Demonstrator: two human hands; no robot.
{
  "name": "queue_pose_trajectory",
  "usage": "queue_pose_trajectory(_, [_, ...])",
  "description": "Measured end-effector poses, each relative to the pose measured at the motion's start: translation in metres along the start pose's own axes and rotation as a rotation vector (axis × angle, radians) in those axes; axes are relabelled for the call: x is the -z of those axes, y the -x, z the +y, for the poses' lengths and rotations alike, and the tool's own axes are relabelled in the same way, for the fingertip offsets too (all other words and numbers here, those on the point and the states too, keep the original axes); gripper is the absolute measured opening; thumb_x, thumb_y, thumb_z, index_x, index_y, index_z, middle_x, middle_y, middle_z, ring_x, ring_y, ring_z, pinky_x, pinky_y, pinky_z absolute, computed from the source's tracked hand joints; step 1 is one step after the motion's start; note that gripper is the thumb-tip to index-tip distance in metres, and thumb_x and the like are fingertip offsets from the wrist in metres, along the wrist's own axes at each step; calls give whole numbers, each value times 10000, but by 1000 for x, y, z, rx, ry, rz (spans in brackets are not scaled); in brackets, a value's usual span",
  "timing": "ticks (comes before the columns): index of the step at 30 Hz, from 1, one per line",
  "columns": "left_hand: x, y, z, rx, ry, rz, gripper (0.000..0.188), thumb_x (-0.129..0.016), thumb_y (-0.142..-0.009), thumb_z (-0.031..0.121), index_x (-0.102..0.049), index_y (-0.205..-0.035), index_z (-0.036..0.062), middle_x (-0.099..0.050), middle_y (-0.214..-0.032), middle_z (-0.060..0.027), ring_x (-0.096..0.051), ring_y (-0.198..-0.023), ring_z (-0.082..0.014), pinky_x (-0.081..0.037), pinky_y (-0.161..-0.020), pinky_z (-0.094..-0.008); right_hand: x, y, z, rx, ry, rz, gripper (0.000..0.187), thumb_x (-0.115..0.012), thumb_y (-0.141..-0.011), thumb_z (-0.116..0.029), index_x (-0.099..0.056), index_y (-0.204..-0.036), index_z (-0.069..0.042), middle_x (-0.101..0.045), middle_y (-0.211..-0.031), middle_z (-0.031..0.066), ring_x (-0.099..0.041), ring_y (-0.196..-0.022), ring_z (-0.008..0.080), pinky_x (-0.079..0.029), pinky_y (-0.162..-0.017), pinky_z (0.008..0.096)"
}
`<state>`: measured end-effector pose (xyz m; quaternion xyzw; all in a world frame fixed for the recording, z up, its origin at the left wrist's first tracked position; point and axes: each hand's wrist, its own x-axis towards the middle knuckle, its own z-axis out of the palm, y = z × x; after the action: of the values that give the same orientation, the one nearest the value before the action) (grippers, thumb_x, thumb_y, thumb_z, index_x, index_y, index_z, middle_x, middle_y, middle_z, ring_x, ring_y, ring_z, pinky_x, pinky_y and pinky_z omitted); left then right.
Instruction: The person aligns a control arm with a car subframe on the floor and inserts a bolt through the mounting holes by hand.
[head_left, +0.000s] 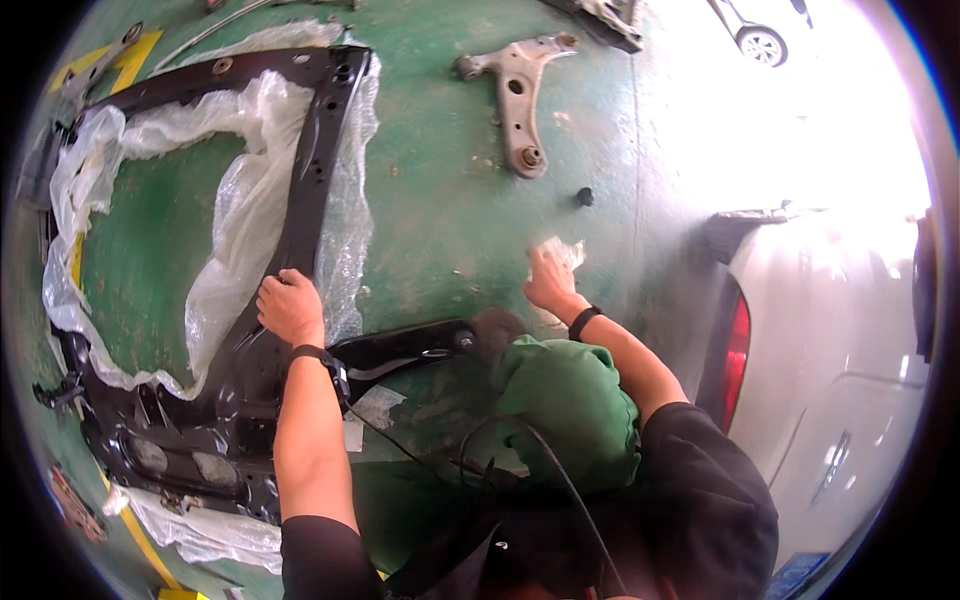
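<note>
A large black metal vehicle subframe (pixel 318 150) lies on the floor at the left. My left hand (pixel 290 308) is closed at the inner edge of its right-hand beam, fingers curled over the metal. Out to the right, my right hand (pixel 553 282) is closed on a crumpled piece of clear plastic film (pixel 566 252), close to the floor. Between my arms lies a black control arm (pixel 410 345), its rounded end pointing right. A rusty grey control arm (pixel 515 95) lies farther off, with a small black cap (pixel 585 197) nearer to my right hand.
Bubble wrap (pixel 255 190) drapes around and under the subframe. A light-coloured car (pixel 840 350) with a red tail light (pixel 737 345) stands close on my right. My green-covered knee (pixel 570 410) juts forward between my arms. More metal parts (pixel 600 20) lie at the far edge.
</note>
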<state>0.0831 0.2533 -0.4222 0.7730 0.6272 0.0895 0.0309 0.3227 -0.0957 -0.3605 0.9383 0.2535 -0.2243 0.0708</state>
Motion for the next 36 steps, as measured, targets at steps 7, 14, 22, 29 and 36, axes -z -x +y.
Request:
queue_pose_trajectory(7, [23,6,-1,-3,152,-90,405,-470,-918,342,-632,-813,-13,-665,-850,-227,-648,-823,-444,-489,-716,-580,63,65,84,-161,-26,225,518,-590,-795,-80,-530,-1309,-105,-537,-1318,218,-502,-1235,426,-444,-1009,493])
queue_pose_trajectory(14, [4,9,-9,-42,85,-21,348,-457,-943,325,-597,-907,9,-647,-941,-159,-630,-937,-353,-477,-776,-505,110,145,113,-220,-231,506,523,-639,-781,-145,-539,-1293,-124,-566,-1279,208,-520,-1221,416,-449,-1021,447])
queue_pose_trajectory(22, [11,11,-7,-19,113,-12,330,-464,-934,312,-593,-891,12,-646,-921,-152,-632,-919,-350,-477,-776,-502,126,192,103,-368,-205,411,549,-701,-814,-392,-581,-1274,-116,-595,-1256,227,-586,-1161,393,-476,-980,457])
queue_pose_trajectory(29, [12,14,-6,-1,91,-75,343,-460,-921,310,-617,-909,5,-659,-954,-174,-636,-940,-369,-485,-790,-523,123,108,101,-162,-191,410,450,-611,-770,-155,-613,-1218,-107,-598,-1248,214,-588,-1129,421,-481,-972,476])
queue_pose_trajectory(36, [29,9,11,-14,233,-38,320,-509,-877,265,-611,-743,-7,-646,-803,-252,-632,-798,-474,-477,-724,-593,167,-35,114,51,23,400,446,-551,-746,-7,-644,-1165,-129,-581,-1260,177,-549,-1175,419,-487,-976,490])
